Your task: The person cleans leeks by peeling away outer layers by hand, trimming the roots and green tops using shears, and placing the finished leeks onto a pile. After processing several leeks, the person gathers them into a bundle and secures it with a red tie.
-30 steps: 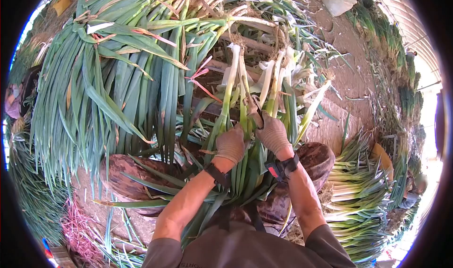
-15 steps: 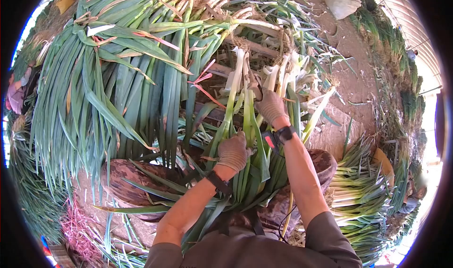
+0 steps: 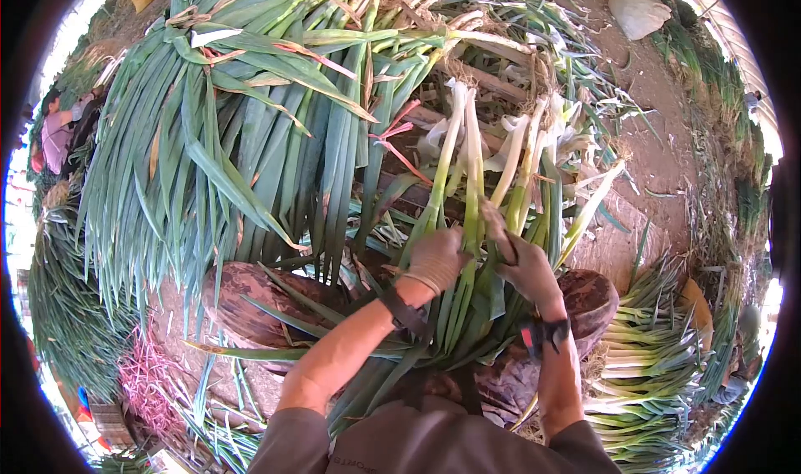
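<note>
My gloved left hand (image 3: 436,259) is closed round the green part of several long green onions (image 3: 472,173). Their white, rooted ends point away from me and their leaves hang over my lap. My gloved right hand (image 3: 530,272) is closed round a short, flat, brown blade-like tool (image 3: 498,232), held close beside the stalks. The tool's handle is hidden in the fist. More pale stalks (image 3: 524,178) with peeled, whitish skins lie just beyond my right hand.
A large heap of green onions (image 3: 242,140) lies at the left on wooden slats. Pink ties (image 3: 150,382) lie on the ground at lower left. A bundle of green onions (image 3: 642,357) lies at right. A white sack (image 3: 639,8) stands at far right; another person (image 3: 58,136) is at far left.
My right hand has drawn down towards me along the stalks with the tool. My left hand still grips the green onions. The whole view has shifted slightly.
</note>
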Tool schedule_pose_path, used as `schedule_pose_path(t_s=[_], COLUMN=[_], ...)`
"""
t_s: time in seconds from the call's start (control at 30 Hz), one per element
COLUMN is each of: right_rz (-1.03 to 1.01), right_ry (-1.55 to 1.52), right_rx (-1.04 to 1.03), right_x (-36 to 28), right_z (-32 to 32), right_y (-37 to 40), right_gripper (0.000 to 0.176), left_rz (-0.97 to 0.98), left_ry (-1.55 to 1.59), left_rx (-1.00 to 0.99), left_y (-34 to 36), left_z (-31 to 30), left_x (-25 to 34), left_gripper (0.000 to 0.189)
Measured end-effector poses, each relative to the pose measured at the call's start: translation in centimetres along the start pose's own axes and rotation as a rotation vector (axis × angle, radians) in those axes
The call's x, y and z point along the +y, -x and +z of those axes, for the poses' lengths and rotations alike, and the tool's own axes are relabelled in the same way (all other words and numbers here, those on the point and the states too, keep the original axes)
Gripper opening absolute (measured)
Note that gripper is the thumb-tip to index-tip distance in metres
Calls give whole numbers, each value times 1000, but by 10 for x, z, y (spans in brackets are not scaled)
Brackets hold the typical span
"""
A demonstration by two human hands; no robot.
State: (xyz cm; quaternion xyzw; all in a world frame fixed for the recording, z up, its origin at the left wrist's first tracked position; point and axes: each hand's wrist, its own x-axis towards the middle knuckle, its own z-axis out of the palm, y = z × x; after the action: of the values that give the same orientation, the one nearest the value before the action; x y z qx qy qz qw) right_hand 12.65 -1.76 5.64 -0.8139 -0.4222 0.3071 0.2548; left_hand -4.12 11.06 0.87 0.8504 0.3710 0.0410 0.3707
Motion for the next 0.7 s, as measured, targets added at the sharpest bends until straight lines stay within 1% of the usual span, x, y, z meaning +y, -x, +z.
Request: schedule_pose_path(t_s=[0.03, 0.1, 0.13, 0.17, 0.2, 0.27, 0.37, 0.43, 0.47, 0.5, 0.53, 0.57, 0.6, 0.63, 0.67, 0.7], right_rz=[-6, 78, 120, 66, 76, 96, 98, 93, 84, 72, 60, 92, 86, 79, 69, 31], right_ry=[-43, -52, -58, -104, -167, -286, -281, -222, -296, -372, -451, -537, -475, -412, -348, -319], right_rx=[32, 57, 68, 53, 37, -1, -33, -37, -7, 22, 48, 48, 30, 13, -5, -67], right_x=[4, 7, 9, 16, 15, 8, 7, 4, 5, 7, 7, -11, -13, -12, -13, -17], right_z=[-3, -12, -13, -9, -5, 4, 14, 14, 11, 9, 9, -1, -2, -3, -3, -1], right_y=[12, 27, 34, 39, 45, 53, 56, 54, 54, 52, 52, 51, 46, 43, 41, 40], right_gripper=[62, 62, 62, 61, 61, 62, 64, 65, 66, 66, 67, 69, 69, 69, 69, 67], left_rz=[27, -20, 0, 24, -2, 90, 233, 274, 293, 188, 152, 112, 69, 106, 131, 78], left_ry=[80, 107, 122, 14, -178, -458, -832, -751, -707, -559, -468, -375, -279, -258, -315, -308], left_rx=[53, 293, 428, 586, 640, 465, 294, 255, 235, 274, 334, 392, 451, 451, 439, 386], left_y=[-2, -18, -34, -53, -68, -94, -120, -126, -125, -121, -109, -94, -82, -71, -56, -35], left_z=[-12, -41, -47, -51, -61, -81, -80, -91, -97, -98, -111, -125, -136, -151, -166, -177], left_x=[-7, -20, -36, -54, -63, -75, -95, -102, -98, -92, -76, -62, -52, -53, -58, -62], left_gripper=[27, 19, 19, 20, 20, 23, 18, 13, 12, 17, 20, 23, 27, 35, 37, 38])
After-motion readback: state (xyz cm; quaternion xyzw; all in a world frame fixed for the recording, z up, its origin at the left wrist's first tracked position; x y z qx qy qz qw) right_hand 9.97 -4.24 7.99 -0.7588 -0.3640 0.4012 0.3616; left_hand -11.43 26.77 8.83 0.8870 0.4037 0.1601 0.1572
